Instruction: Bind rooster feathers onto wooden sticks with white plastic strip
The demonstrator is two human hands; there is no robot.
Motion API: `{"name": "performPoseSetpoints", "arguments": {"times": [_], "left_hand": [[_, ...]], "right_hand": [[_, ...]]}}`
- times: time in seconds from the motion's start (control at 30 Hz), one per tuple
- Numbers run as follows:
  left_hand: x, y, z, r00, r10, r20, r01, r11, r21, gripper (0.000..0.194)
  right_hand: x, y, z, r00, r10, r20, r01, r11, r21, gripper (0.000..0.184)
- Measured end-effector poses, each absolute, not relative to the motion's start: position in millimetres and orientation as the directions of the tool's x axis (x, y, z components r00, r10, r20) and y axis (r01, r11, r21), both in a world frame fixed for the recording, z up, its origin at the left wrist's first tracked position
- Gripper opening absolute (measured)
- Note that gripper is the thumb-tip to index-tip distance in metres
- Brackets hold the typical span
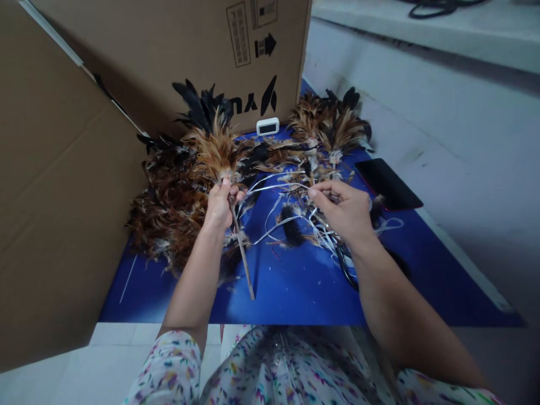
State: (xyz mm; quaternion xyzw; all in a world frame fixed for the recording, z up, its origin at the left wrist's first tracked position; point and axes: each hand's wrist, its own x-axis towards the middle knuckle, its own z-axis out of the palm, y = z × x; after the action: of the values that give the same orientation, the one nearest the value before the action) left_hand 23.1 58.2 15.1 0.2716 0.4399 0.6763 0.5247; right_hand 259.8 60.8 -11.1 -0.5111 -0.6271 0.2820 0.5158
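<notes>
My left hand [222, 203] is closed around a feather duster [216, 147] at the base of its brown and black feathers. Its thin wooden stick [243, 256] slants down toward the table's front edge. To the right, my right hand [343, 211] pinches a white plastic string [278, 186] that stretches across to the duster at my left hand. More of the string lies in a loose tangle [323, 235] below my right hand, and a dark handle loop [346, 267], perhaps of scissors, shows partly there. A black feather [292, 226] rests between my hands.
A big heap of brown feathers [164, 208] lies at left. Feather bundles [333, 121] stand at the back right. A phone-like black slab [388, 183] and a small white device [267, 126] rest on the blue table [287, 292]. Cardboard [169, 45] walls the left and back.
</notes>
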Motion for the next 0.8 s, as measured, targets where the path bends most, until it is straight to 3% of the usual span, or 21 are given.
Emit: {"name": "performPoseSetpoints", "arguments": {"times": [0.33, 0.63, 0.8], "left_hand": [[34, 58, 14, -0.296, 0.933, -0.206, -0.443, 0.057, 0.895, 0.022], [36, 56, 11, -0.281, 0.945, -0.166, -0.399, 0.043, 0.916, 0.03], [38, 54, 12, -0.263, 0.949, -0.175, -0.385, 0.063, 0.921, 0.028]], "right_hand": [[259, 61, -17, 0.059, 0.921, 0.384, 0.372, 0.337, -0.865, 0.012], [260, 62, -20, -0.027, 0.938, 0.346, 0.392, 0.328, -0.86, 0.012], [252, 61, -16, -0.218, 0.906, 0.362, 0.53, 0.421, -0.736, 0.035]]}}
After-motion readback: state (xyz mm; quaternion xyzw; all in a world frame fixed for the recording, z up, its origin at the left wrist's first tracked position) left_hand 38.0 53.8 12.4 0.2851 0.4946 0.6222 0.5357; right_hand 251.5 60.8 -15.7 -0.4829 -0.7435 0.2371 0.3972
